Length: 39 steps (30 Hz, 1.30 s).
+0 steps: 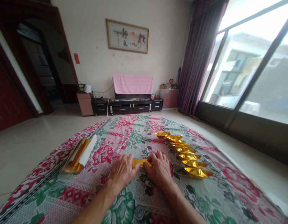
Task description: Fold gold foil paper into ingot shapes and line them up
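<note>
A narrow folded strip of gold foil paper [138, 162] lies on the flowered cloth between my hands. My left hand [123, 169] grips its left end, with the thumb along the near edge. Around the right end close the fingers and thumb of my right hand [159, 169]. Both hands rest low on the cloth, and the strip's ends are hidden under the fingers. To the right of my right hand runs a slanting row of several boat-shaped gold paper ingots [197, 173]. Off to the left lies a curled stack of gold and white paper sheets [79, 155].
The flowered cloth [137, 137] covers a rounded table. Beyond it, a low black cabinet [125, 108] stands by the wall, with a pink cloth [133, 84] draped over something above it. Purple curtains [195, 59] and a large window are at the right.
</note>
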Each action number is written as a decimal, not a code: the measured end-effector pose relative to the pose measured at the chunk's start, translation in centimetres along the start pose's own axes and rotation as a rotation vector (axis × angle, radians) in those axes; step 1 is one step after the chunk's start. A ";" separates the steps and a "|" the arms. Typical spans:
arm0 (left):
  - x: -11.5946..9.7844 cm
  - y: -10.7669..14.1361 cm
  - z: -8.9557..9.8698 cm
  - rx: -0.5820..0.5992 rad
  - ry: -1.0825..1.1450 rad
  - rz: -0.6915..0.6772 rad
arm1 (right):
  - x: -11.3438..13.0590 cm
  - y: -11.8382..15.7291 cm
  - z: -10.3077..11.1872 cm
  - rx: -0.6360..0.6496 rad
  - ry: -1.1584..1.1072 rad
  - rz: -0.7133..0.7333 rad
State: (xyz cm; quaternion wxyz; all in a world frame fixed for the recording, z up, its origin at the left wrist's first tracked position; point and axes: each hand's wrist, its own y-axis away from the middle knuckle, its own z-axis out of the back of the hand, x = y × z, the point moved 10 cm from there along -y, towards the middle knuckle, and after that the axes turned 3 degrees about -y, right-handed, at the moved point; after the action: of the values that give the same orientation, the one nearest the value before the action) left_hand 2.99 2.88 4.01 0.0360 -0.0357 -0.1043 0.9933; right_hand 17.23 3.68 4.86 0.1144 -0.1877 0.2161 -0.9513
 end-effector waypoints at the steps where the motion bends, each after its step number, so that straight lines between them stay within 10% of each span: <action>1: -0.1 0.1 0.0 -0.002 -0.010 0.023 | 0.0 0.0 0.0 -0.002 0.000 0.001; 22: 1.3 -0.6 -0.6 0.054 0.074 0.071 | -0.1 0.0 0.0 0.014 0.005 -0.004; 39: 3.0 -1.0 -0.2 0.242 0.258 -0.143 | -0.1 0.0 0.1 0.012 -0.024 0.007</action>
State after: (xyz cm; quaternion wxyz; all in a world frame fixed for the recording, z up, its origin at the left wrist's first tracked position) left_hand 0.06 4.11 3.79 0.1236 -0.1506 0.0192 0.9806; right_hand 17.40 3.72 4.92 0.1215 -0.1977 0.2099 -0.9498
